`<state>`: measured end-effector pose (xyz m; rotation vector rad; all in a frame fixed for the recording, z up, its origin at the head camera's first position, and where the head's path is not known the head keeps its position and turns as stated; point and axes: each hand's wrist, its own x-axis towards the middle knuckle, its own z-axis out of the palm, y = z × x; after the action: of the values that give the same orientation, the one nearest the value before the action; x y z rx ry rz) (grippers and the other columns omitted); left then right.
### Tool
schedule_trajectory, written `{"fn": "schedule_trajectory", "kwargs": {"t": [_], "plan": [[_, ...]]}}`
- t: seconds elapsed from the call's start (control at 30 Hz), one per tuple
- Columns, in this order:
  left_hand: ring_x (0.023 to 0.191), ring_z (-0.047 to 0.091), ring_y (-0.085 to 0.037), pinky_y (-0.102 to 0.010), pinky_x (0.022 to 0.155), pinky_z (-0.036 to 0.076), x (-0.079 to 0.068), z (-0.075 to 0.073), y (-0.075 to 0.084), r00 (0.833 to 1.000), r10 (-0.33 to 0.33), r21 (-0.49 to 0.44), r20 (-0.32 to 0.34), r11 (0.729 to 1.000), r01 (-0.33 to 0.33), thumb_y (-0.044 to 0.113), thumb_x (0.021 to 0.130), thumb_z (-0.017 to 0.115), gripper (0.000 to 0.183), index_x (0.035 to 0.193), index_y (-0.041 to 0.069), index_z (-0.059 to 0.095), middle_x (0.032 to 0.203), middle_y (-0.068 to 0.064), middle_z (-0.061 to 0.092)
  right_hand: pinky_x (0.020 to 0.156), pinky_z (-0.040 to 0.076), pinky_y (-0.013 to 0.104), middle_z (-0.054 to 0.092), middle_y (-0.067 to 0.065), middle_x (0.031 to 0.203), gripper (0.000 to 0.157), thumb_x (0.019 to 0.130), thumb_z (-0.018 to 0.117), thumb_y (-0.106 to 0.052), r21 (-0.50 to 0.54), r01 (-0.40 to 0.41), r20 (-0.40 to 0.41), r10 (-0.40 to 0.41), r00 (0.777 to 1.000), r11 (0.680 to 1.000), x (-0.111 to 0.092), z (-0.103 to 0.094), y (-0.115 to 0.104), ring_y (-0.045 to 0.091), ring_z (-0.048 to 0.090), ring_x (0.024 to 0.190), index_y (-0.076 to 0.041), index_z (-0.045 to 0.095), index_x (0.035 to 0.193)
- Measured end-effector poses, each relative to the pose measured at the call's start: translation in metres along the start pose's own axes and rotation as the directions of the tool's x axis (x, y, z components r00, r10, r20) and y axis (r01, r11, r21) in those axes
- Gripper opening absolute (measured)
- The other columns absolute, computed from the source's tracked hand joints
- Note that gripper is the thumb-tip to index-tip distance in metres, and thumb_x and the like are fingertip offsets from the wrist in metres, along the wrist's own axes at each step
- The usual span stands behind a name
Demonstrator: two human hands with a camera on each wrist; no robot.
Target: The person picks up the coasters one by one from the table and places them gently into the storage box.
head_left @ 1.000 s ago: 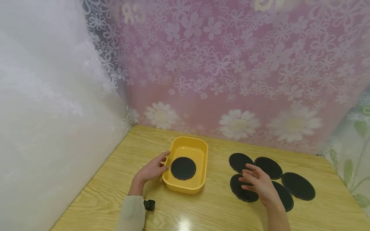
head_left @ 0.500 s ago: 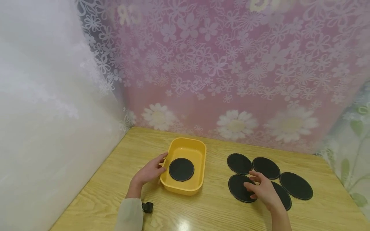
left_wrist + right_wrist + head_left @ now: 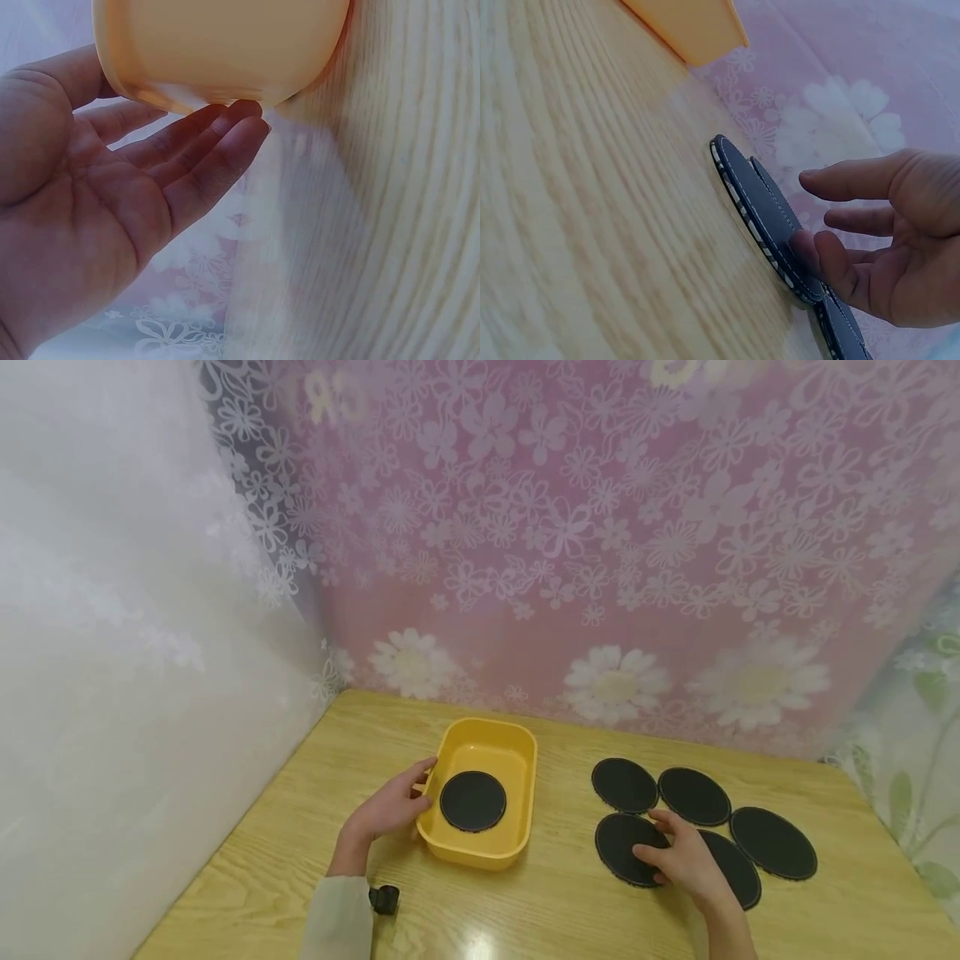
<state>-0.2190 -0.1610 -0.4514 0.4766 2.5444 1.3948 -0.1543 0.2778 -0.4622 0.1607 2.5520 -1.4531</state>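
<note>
A yellow rectangular tray [image 3: 480, 853] stands left of centre in the head view, with one black round coaster [image 3: 473, 802] lying flat inside. My left hand [image 3: 392, 806] holds its left side, the thumb at the rim and the other fingers [image 3: 214, 169] under the outer wall in the left wrist view. Over the nearest left coaster [image 3: 626, 852] of the group on the table is my right hand [image 3: 686, 860], fingers bent loosely. In the right wrist view its lower fingertips [image 3: 804, 251] overlap that coaster's stitched face [image 3: 757, 202], while the upper fingers stay apart from it.
Several more black coasters, including a back left one [image 3: 625, 785], a back middle one [image 3: 694, 796] and a far right one [image 3: 774, 843], lie close together on the wooden table [image 3: 555, 902]. A floral curtain [image 3: 570, 568] hangs behind the table.
My right hand has come down toward the nearest left coaster, its spread fingers drawing in and bending. The left hand stays at the tray; the view has shifted slightly.
</note>
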Motion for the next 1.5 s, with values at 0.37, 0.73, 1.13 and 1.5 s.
{"fn": "schedule_trajectory", "kwargs": {"t": [0.37, 0.73, 1.13, 1.5], "plan": [[0.128, 0.049, -0.038, -0.053, 0.099, 0.046, -0.002, -0.005, 0.004, 1.000, 0.010, 0.016, 0.029, 1.000, -0.010, 0.006, 0.096, 0.058, 0.065, 0.155, 0.004, 0.031, 0.143, -0.020, 0.049, 0.066, 0.055, 0.038, 0.016, 0.043, 0.151, 0.086, 0.085, 0.075, -0.008, -0.039, 0.003, 0.002, -0.003, 1.000, 0.999, -0.001, 0.004, -0.002, 0.024, 0.061, 0.063, 0.008, 0.023, 0.152], [0.131, 0.046, -0.039, -0.052, 0.098, 0.046, -0.010, 0.002, -0.001, 0.998, -0.008, -0.027, 0.070, 1.000, 0.009, 0.009, 0.098, 0.056, 0.064, 0.156, 0.006, 0.028, 0.144, -0.021, 0.047, 0.062, 0.052, 0.035, 0.032, 0.046, 0.141, 0.087, 0.077, 0.077, 0.002, -0.163, 0.003, -0.030, -0.008, 1.000, 0.987, -0.005, 0.010, 0.007, 0.020, 0.066, 0.066, 0.010, 0.028, 0.149], [0.130, 0.047, -0.040, -0.054, 0.097, 0.046, -0.008, -0.001, -0.001, 0.997, 0.021, -0.045, 0.077, 0.999, -0.017, 0.008, 0.099, 0.056, 0.064, 0.156, 0.003, 0.027, 0.146, -0.023, 0.045, 0.098, 0.040, 0.064, 0.045, 0.041, 0.134, 0.078, 0.075, 0.083, -0.004, -0.353, 0.082, -0.066, -0.113, 0.991, 0.932, -0.001, 0.012, 0.005, 0.058, 0.043, 0.123, 0.015, 0.041, 0.138], [0.128, 0.049, -0.038, -0.053, 0.096, 0.047, -0.005, -0.002, 0.000, 0.999, 0.009, -0.008, 0.050, 1.000, -0.009, 0.008, 0.098, 0.056, 0.064, 0.156, 0.006, 0.029, 0.143, -0.020, 0.048, 0.088, 0.044, 0.063, 0.024, 0.045, 0.131, 0.093, 0.075, 0.085, -0.007, -0.257, 0.010, -0.107, -0.039, 0.993, 0.966, 0.002, 0.009, 0.001, 0.061, 0.041, 0.119, 0.007, 0.024, 0.144]]}}
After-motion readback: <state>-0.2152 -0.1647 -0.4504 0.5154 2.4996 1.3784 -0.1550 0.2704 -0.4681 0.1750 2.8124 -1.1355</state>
